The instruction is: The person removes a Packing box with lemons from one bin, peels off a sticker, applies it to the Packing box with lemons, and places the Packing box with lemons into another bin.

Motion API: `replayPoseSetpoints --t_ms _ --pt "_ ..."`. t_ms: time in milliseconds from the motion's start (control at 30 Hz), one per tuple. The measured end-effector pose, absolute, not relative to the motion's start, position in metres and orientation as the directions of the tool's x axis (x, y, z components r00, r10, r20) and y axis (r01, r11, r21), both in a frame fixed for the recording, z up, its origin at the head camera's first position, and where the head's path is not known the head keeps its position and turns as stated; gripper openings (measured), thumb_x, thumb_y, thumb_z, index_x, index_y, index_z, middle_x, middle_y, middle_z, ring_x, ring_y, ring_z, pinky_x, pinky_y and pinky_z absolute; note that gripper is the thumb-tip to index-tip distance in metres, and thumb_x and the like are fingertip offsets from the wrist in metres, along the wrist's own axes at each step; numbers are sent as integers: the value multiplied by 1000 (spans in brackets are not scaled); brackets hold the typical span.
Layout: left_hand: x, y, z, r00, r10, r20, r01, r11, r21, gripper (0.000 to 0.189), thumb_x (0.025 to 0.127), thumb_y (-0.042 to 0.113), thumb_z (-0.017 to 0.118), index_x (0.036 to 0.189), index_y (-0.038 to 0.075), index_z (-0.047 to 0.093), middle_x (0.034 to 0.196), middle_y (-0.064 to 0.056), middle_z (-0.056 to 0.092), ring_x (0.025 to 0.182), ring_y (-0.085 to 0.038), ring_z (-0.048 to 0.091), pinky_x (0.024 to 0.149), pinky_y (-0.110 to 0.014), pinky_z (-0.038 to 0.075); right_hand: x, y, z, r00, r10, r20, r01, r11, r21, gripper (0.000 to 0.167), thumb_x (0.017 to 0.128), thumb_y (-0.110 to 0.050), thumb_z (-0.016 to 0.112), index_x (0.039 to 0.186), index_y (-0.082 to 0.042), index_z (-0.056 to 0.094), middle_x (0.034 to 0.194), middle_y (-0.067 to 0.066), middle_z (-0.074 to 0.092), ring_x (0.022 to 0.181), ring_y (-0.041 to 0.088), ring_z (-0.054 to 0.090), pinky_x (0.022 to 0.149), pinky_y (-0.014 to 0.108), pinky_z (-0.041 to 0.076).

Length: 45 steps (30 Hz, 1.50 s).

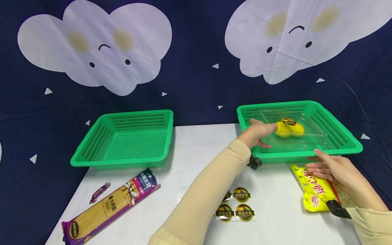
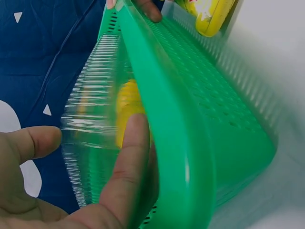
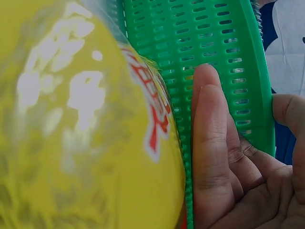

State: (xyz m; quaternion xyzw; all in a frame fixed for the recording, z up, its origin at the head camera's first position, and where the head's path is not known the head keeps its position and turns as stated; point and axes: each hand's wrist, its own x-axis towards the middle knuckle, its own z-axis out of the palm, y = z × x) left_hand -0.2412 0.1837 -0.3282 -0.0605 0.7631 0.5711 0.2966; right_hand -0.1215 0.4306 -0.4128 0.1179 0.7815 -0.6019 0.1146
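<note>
A clear plastic box (image 1: pixel 315 126) with a yellow fruit (image 1: pixel 295 130) inside, topped by a dark round sticker, lies in the right green basket (image 1: pixel 338 151). My left hand (image 1: pixel 257 132) reaches over this basket's left rim, thumb and fingers spread around the box's near-left end. In the left wrist view, one finger (image 2: pixel 128 162) overlaps the box beside the rim. My right hand (image 1: pixel 333 168) holds the basket's front rim, thumb at the top and straight fingers (image 3: pixel 212 143) along the outer wall. Right beside those fingers is a yellow food packet (image 1: pixel 315 190).
Another green basket (image 1: pixel 122 162) stands at the left. In front of it lie a pasta packet (image 1: pixel 107 211) and a small purple wrapped item (image 1: pixel 99 193). A sheet of round stickers (image 1: pixel 242 212) is on the white table (image 1: pixel 199 146), partly behind my left arm.
</note>
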Motion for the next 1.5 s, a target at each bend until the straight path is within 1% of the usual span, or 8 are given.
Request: replayPoseSetpoints --t_ms 167,300,600,700,867,1067,1300,1500 --pt "-243 182 -323 -798 255 -546 -423 409 809 99 106 33 68 173 31 -4 176 -5 30 96 -39 80 82 -39 69 -121 429 -413 -948 51 -315 316 279 -907 77 116 -46 40 144 25 42 91 -8 81 85 6 80 79 27 67" --pt "-244 181 -322 -791 264 -552 -401 458 793 95 107 34 67 174 29 -1 174 -7 36 92 -39 80 77 -37 69 -122 430 -413 -946 53 -320 323 249 -913 63 116 -44 42 136 14 56 90 -7 82 84 7 80 78 28 67" --pt "-241 180 -322 -788 298 -539 -349 506 789 65 105 27 68 163 18 41 164 1 46 104 -33 78 74 -37 69 -121 430 -413 -941 50 -336 336 277 -900 80 116 -47 38 150 26 32 90 -9 81 84 7 80 77 26 67" --pt "-241 180 -320 -777 313 -546 -327 540 776 51 106 29 68 154 19 55 161 4 52 109 -29 78 71 -38 68 -120 430 -413 -940 51 -336 338 249 -907 66 116 -46 41 141 15 49 90 -7 82 83 8 81 77 27 67" --pt "-240 179 -317 -767 324 -553 -286 599 748 55 106 32 68 158 24 51 163 10 49 125 -23 71 68 -36 67 -120 431 -414 -940 45 -338 340 170 -925 32 116 -42 46 106 -22 68 89 -3 82 82 11 81 75 28 67" --pt "-241 178 -308 -787 335 -518 -236 611 755 66 105 33 70 164 25 41 164 10 46 140 -17 60 77 -37 69 -121 430 -413 -942 43 -333 335 182 -924 38 115 -43 45 115 -11 66 89 -4 82 83 10 81 76 28 67" --pt "-242 176 -301 -797 338 -501 -213 618 756 64 104 37 72 162 27 46 161 9 51 115 -30 76 87 -37 68 -120 431 -413 -942 35 -334 335 138 -932 34 116 -41 46 99 -26 72 89 -1 82 82 11 81 75 28 67" --pt "-239 170 -301 -787 375 -489 -197 598 777 74 103 35 73 167 28 36 165 8 47 115 -27 74 92 -34 66 -118 428 -409 -941 55 -334 334 318 -887 75 116 -48 36 137 22 53 90 -3 82 82 7 80 76 26 67"
